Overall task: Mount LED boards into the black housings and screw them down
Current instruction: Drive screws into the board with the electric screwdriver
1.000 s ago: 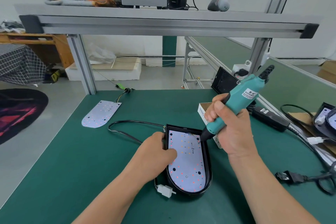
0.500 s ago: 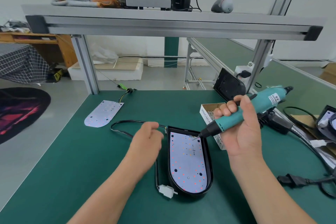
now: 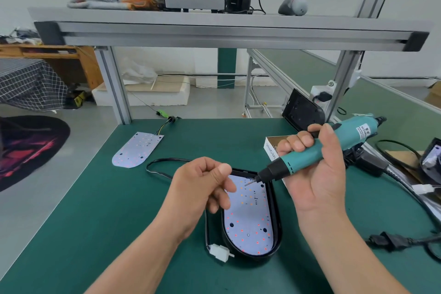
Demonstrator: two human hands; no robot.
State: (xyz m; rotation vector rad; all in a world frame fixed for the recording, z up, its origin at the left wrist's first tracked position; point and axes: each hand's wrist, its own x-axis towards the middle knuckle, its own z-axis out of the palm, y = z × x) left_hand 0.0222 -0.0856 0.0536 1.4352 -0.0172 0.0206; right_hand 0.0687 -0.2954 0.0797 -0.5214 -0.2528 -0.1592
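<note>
Black housing [image 3: 276, 212] lengthwise near-to-far, rounded end nearest, beneath screwdriver [image 3: 349, 136] tip.

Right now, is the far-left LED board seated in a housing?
No, the far-left LED board lies bare on the green mat, apart from the black housing holding the other board.

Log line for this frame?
right hand grips teal electric screwdriver | left hand curled above black oval housing | white LED board seated in housing

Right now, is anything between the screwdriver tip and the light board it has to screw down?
Nothing visible. The screwdriver in the right hand points at the top end of the board; the left hand hovers beside the tip, not under it.
</note>
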